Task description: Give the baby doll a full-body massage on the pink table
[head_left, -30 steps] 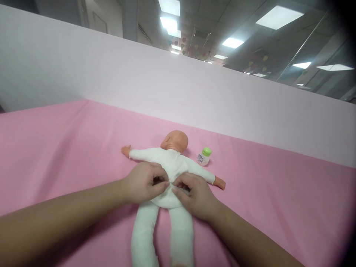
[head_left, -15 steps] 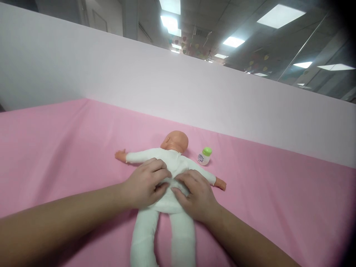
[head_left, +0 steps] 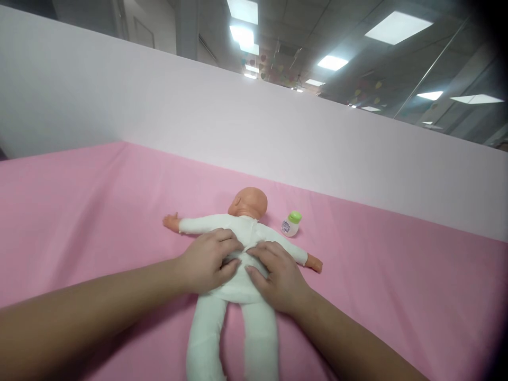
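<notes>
A baby doll with a white cloth body lies face down, arms spread and legs toward me. Its bare plastic head points away. My left hand rests on the left side of the doll's back, fingers curled and thumb bent in toward them. On the right side, my right hand mirrors it, with its thumb a little below the fingers. The white cloth bunches up between the fingers and thumbs of both hands. The fingertips of the two hands nearly meet at the middle of the back.
A small clear bottle with a green cap stands right of the doll's head, beyond its right-hand arm. Pink sheeting with soft creases covers the surface. A white partition rises behind it, with ceiling lights above.
Both hands stay on the doll's back, their fingers shifted only slightly over the cloth. The doll and bottle look unmoved; the view has tilted a touch.
</notes>
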### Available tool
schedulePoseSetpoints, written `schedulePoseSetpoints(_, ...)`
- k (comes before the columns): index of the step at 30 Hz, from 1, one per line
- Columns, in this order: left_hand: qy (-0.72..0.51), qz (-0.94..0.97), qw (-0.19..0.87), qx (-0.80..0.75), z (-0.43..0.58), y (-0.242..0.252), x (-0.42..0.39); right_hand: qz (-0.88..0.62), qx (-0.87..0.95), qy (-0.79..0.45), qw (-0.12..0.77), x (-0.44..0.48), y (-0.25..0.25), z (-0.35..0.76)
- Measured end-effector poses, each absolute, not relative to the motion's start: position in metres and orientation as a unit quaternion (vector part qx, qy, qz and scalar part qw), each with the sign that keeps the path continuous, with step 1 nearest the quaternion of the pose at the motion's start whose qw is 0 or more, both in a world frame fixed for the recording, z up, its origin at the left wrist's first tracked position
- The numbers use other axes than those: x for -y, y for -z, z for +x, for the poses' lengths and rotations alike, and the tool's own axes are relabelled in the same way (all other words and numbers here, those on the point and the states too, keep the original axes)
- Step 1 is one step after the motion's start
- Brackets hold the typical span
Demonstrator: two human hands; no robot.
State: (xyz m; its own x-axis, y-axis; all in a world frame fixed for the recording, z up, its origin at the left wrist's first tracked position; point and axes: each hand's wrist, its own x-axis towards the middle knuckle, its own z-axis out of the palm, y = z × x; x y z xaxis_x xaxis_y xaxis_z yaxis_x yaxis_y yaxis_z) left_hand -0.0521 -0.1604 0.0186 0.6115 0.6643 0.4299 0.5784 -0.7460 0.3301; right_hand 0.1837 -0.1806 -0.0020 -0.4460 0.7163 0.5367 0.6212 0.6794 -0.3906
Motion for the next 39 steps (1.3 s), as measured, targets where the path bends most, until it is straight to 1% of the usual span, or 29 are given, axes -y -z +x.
schedulePoseSetpoints(5,-0.277,0.899,0.066,-0.334,-0.053,-0.018,0.161,-0.383,0.851,-0.059,0.355,0.181,0.002,0.184)
schedulePoseSetpoints(10,-0.316,0.894,-0.013,-0.319,-0.053,-0.013,0.166,-0.373,0.839,-0.009,0.396,0.181,0.006,0.183)
schedulePoseSetpoints(12,-0.316,0.891,-0.03,-0.325,-0.053,-0.012,0.166,-0.379,0.841,-0.012,0.386,0.181,0.007,0.184)
schedulePoseSetpoints(16,-0.276,0.9,0.012,-0.339,-0.052,-0.012,0.163,-0.398,0.85,-0.058,0.341,0.178,0.006,0.185)
schedulePoseSetpoints(20,-0.269,0.894,0.063,-0.352,-0.054,-0.019,0.159,-0.395,0.85,-0.083,0.339,0.179,0.002,0.186)
schedulePoseSetpoints(24,-0.284,0.877,0.136,-0.364,-0.057,-0.027,0.16,-0.368,0.862,-0.123,0.327,0.183,-0.006,0.189)
schedulePoseSetpoints(27,-0.282,0.871,0.15,-0.373,-0.055,-0.028,0.161,-0.359,0.86,-0.15,0.329,0.184,-0.01,0.189)
schedulePoseSetpoints(31,-0.291,0.889,0.077,-0.344,-0.052,-0.024,0.163,-0.379,0.845,-0.147,0.349,0.183,-0.007,0.186)
schedulePoseSetpoints(36,-0.313,0.893,-0.015,-0.324,-0.055,-0.019,0.167,-0.372,0.845,-0.075,0.376,0.185,0.0,0.184)
schedulePoseSetpoints(39,-0.313,0.889,-0.039,-0.331,-0.056,-0.016,0.164,-0.38,0.843,-0.052,0.377,0.184,0.002,0.185)
